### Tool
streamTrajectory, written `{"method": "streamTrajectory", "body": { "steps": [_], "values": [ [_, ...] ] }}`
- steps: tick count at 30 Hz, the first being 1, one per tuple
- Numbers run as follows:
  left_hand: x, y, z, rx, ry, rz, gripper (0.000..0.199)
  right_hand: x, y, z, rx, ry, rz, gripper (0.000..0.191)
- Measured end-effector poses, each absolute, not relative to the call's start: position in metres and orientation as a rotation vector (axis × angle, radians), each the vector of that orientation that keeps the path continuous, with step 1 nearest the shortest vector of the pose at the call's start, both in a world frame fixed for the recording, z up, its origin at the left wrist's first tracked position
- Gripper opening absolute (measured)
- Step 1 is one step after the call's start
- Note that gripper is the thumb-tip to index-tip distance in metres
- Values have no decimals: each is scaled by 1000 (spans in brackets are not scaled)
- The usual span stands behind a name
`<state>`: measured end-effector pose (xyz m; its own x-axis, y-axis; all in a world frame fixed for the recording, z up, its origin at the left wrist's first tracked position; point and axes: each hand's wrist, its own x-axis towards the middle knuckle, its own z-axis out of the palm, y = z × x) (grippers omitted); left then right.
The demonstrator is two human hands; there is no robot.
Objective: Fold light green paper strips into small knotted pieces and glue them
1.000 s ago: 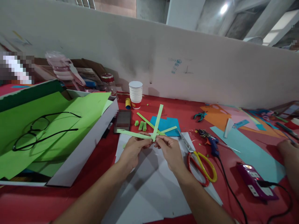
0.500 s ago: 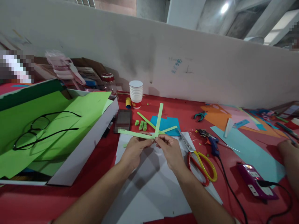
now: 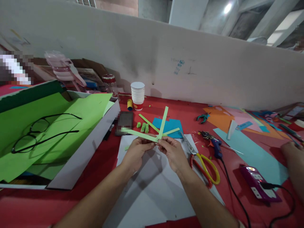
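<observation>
That red table (image 3: 99,161) carries a box (image 3: 89,148) on the left, cups (image 3: 137,95) far off, white paper (image 3: 152,193) nearer, pliers (image 3: 203,118) and a glue gun (image 3: 216,148) to the right.

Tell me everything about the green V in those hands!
The green V looks like paper: pale, thin, with two long, narrow arms. One points away, the other out left. The left hand and right hand pinch it near its corner, above white paper. One folded strip or two, I can't tell.
</observation>
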<state>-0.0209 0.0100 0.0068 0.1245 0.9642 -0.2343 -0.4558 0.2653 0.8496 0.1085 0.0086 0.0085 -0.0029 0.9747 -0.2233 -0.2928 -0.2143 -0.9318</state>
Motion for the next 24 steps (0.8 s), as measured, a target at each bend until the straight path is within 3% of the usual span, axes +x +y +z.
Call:
{"method": "streamTrajectory", "body": {
  "steps": [16, 24],
  "values": [
    [-22, 14, 0, 497, 891, 1113, 12, 112, 12, 6, -1064, -754, 1635, 16],
    [-22, 15, 0, 455, 815, 1059, 20, 108, 7, 9, -1063, -826, 1643, 19]
  ]
}}
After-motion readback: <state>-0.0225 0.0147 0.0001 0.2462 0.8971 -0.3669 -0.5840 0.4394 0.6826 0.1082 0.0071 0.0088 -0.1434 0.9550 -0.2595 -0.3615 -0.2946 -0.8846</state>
